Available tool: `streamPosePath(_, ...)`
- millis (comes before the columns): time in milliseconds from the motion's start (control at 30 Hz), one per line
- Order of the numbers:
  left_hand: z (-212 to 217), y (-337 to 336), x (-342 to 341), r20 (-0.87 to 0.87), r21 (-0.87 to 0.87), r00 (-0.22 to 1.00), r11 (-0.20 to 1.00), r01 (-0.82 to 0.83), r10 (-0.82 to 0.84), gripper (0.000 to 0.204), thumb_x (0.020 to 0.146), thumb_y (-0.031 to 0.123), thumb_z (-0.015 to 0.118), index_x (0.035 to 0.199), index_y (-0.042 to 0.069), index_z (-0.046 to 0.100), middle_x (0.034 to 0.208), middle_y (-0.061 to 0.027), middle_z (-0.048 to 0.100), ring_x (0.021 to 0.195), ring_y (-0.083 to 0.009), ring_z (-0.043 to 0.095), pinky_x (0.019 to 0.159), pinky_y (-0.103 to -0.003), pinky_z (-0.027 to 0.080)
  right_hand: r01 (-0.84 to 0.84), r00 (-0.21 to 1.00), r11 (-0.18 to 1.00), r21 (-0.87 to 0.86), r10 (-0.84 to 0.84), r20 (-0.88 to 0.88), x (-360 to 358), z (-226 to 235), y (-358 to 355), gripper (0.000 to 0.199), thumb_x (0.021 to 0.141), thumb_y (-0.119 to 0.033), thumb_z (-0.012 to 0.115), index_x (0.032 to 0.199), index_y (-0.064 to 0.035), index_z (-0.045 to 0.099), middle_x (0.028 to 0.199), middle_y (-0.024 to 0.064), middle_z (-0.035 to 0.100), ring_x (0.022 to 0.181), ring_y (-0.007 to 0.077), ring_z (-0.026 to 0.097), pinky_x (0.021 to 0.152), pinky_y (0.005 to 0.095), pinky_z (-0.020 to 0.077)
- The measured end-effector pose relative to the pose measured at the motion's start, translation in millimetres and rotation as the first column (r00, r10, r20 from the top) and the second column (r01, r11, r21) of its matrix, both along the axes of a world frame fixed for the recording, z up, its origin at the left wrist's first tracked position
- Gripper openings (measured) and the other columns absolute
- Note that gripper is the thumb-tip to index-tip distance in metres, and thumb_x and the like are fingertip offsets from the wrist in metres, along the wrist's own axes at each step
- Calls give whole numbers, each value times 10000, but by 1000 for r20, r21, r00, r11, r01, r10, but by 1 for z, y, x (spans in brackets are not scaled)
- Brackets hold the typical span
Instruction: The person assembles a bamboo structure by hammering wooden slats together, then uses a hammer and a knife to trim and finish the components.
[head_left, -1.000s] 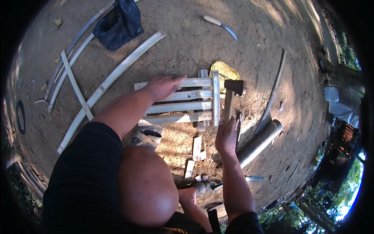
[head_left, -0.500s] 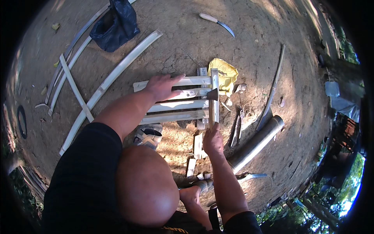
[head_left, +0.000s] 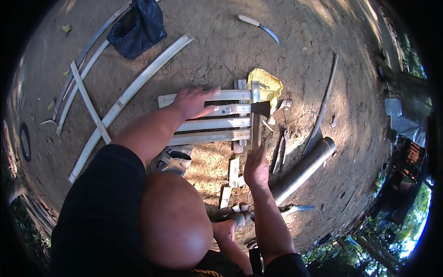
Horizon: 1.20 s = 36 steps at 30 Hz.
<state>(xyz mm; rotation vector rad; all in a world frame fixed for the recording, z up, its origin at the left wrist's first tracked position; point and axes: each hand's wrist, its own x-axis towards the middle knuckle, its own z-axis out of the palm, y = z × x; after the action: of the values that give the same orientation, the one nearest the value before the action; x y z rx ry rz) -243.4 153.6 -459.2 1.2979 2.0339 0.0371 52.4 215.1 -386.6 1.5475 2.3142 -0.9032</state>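
Observation:
Several pale split-bamboo slats [head_left: 212,123] lie side by side, with a crosspiece [head_left: 255,87] over their right ends and another strip [head_left: 237,146] under them. My left hand [head_left: 194,101] rests flat across the two far slats, fingers stretched and thumb apart. In my right hand [head_left: 256,170] is a hatchet, gripped low on its wooden handle [head_left: 256,134]. Its dark head [head_left: 261,109] is over the crosspiece, blade edge facing right; whether it touches the wood I cannot tell. Just beyond the crosspiece lies a crumpled yellow bag [head_left: 266,85].
Long bamboo strips [head_left: 134,87] and a black plastic bag [head_left: 138,32] lie at the left. A curved knife [head_left: 258,27] is at the far side. Pliers [head_left: 283,145], a thick bamboo tube [head_left: 307,168] and a blue-bladed knife [head_left: 299,209] lie right, on bare dirt.
The hatchet has turned in my right hand, so its blade now shows broadside toward the right. That hand has shifted slightly right and nearer; my left hand stays put.

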Motion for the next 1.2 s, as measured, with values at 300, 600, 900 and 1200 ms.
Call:
streamPosePath(300,15,11,0,50,-101,998,994,33,-28,750,980,635,463,1614,362,173,1566,-218,384,1452,-376,377,1174,-540,287,-151,985,988,38,146,95,-5,6,13,425,1013,-194,501,1370,0,378,980,322,667,838,513,660,738,564,533)
streamPosePath(600,6,-4,-1,-17,-101,998,993,58,-60,743,992,630,445,1616,325,184,1524,-215,448,1405,-362,451,1149,-517,338,39,906,978,205,52,-421,-31,37,14,443,1003,-161,524,1377,21,371,973,337,658,861,521,660,730,548,532)
streamPosePath(900,-5,-1,1,-22,-51,998,997,61,-62,740,986,618,457,1614,356,167,1534,-227,429,1416,-380,432,1144,-516,351,-22,998,1000,-16,21,-54,30,3,7,411,1007,-194,503,1338,16,381,893,343,648,834,549,634,721,591,494)
streamPosePath(1200,2,-3,16,-191,50,977,993,107,-96,736,985,589,473,1609,282,230,1535,-183,406,1463,-327,352,1167,-561,279,118,969,993,6,-113,-220,44,-9,-27,429,1014,-227,535,1358,-1,412,838,279,644,765,499,633,671,547,476)
